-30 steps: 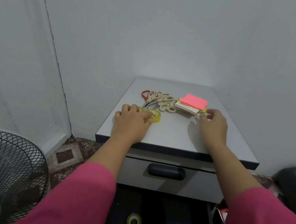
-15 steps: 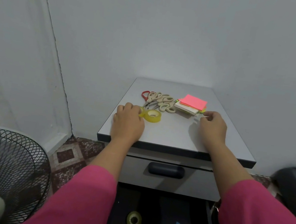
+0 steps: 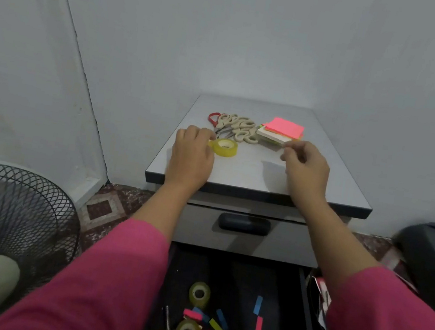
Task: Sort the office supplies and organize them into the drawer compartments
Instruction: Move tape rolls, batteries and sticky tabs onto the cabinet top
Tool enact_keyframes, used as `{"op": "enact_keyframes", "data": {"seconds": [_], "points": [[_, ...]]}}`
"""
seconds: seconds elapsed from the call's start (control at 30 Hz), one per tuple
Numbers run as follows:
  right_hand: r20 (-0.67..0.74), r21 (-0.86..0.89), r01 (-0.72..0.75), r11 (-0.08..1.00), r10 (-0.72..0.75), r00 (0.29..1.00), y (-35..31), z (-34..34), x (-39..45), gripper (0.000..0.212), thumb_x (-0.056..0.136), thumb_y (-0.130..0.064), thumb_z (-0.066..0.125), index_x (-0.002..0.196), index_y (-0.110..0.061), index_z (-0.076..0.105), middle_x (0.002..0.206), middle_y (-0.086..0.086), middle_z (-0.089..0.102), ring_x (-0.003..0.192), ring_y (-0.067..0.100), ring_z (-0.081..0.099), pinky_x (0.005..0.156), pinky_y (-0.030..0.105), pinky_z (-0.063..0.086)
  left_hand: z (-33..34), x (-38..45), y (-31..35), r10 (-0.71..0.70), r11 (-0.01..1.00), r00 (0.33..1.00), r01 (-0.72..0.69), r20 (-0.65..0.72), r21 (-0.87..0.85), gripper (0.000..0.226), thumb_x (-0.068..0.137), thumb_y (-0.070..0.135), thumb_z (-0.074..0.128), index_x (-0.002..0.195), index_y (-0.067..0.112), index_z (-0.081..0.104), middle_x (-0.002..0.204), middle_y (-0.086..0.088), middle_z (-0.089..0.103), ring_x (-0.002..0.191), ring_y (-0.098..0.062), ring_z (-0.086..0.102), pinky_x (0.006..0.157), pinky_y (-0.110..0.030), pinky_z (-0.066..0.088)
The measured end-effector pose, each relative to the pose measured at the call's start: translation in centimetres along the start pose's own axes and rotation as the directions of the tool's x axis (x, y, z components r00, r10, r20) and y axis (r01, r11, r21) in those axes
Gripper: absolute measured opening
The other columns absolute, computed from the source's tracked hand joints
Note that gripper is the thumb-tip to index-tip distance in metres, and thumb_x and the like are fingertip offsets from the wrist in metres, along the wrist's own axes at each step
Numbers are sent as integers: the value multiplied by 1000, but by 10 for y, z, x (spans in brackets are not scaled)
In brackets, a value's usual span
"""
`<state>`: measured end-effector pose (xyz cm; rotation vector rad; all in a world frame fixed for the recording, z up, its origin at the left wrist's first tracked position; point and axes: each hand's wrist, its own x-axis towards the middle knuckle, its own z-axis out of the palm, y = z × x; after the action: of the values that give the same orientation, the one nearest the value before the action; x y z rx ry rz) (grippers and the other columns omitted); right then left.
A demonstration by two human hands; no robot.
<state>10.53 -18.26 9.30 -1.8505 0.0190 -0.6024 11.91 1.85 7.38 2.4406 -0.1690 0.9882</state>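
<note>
Nearest the viewer, the open drawer point(image 3: 301, 292) holds three tape rolls point(image 3: 199, 294) and scattered coloured strips point(image 3: 217, 328), with a fan point(image 3: 0, 230) at its left. On the cabinet top point(image 3: 251, 176), the left hand point(image 3: 192, 152) grips the yellow tape roll point(image 3: 224, 147) near the left edge, while the right hand point(image 3: 305, 167) has lifted off the surface since a second ago and pinches something too small to identify. Beyond lie the scissors point(image 3: 233, 127) and sticky-note stack point(image 3: 281, 132), unobstructed, awaiting sorting.
</note>
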Motion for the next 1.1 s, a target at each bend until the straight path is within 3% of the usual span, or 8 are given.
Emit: {"op": "enact_keyframes", "data": {"seconds": [0.1,0.2,0.33,0.53,0.7,0.8,1.0,1.1], "points": [[6,112,101,988,-103,995,2,-4,-42,13,93,-14,54,93,-21,64,79,-4,65,74,2,61,70,19,49,-2,-23,6,109,988,976,-128,-191,-89,18,83,-2,51,96,6,62,94,-11,59,85,-29,49,76,-22,31],[28,116,154,981,-158,987,27,-7,-83,17,92,-8,58,91,-23,66,76,-1,64,72,12,61,66,24,49,2,-78,12,203,970,953,-227,-225,-86,9,85,4,51,89,6,59,85,-9,57,79,-24,46,72,-27,33],[231,-71,-95,993,110,967,76,-12,-126,20,94,-18,57,84,-35,60,79,-4,64,71,11,61,65,30,50,23,-162,-7,197,979,968,-203,153,25,12,85,14,49,91,14,59,86,-4,54,81,-21,50,67,-32,42],[390,-762,-126,636,605,694,147,-25,-180,22,92,-16,50,107,-11,66,108,9,66,98,25,64,75,30,48,35,-214,-33,-105,956,552,-172,827,236,26,91,10,45,112,17,60,115,-6,57,110,-23,50,87,-35,44],[380,-923,120,366,813,441,169,-38,-211,37,95,-13,45,131,-13,54,129,9,56,117,24,56,92,30,46,30,-241,-34,-306,902,315,-205,898,380,28,94,11,45,120,7,56,125,-12,56,113,-27,56,92,-36,45],[332,-943,135,303,852,405,172,-41,-219,38,97,-14,44,134,-11,51,135,9,51,123,23,51,101,33,43,27,-256,-31,-351,903,234,-170,907,394,34,93,13,53,126,7,54,130,-12,55,118,-26,54,96,-33,43],[363,-932,148,332,845,393,177,-36,-225,36,97,-18,45,132,-13,53,135,7,51,125,23,49,105,36,41,25,-267,-22,-374,927,207,98,904,361,55,93,11,55,143,5,32,139,-18,47,116,-26,54,95,-29,46],[350,-937,168,307,833,428,177,-34,-222,35,96,-19,50,131,-14,52,134,6,52,122,22,51,99,35,43,24,-265,-13,-305,948,273,174,912,265,42,98,18,48,134,-3,47,136,-21,51,71,-11,57,44,-9,43]]}}
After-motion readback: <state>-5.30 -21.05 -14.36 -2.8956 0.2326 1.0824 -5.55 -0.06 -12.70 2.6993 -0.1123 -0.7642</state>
